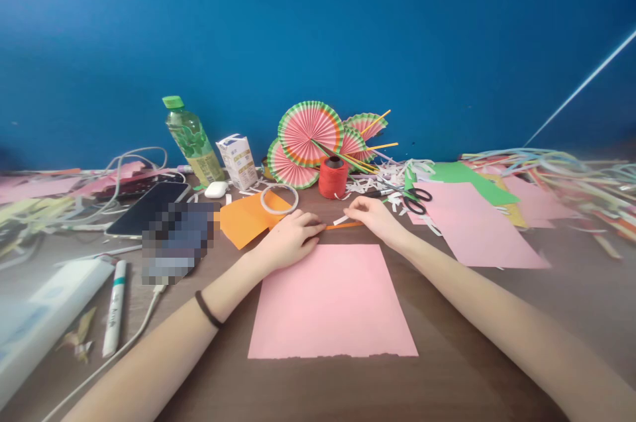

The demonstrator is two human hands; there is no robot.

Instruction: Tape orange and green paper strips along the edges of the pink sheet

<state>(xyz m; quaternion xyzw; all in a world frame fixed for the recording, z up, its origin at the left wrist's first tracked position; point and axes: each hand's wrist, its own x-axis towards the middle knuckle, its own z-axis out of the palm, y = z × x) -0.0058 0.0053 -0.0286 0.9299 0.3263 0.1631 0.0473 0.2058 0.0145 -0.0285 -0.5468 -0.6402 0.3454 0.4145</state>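
Observation:
A pink paper sheet (332,303) with a ragged near edge lies flat in front of me. My left hand (293,240) rests on its far left corner, fingers stretched out, the tips beside a thin orange strip (344,226). Just beyond the sheet, my right hand (375,218) pinches a short white strip (340,220) between thumb and finger. The orange strip runs along the sheet's far edge between both hands. Left of my left hand are an orange paper piece (243,220) and a roll of clear tape (265,200).
Pleated paper fans (311,134) stand at the back behind a red thread spool (332,178). Black-handled scissors (415,201) lie right, near another pink sheet (481,223). A green-capped bottle (193,144), small carton (238,161), marker (115,309) and cable (144,329) are left.

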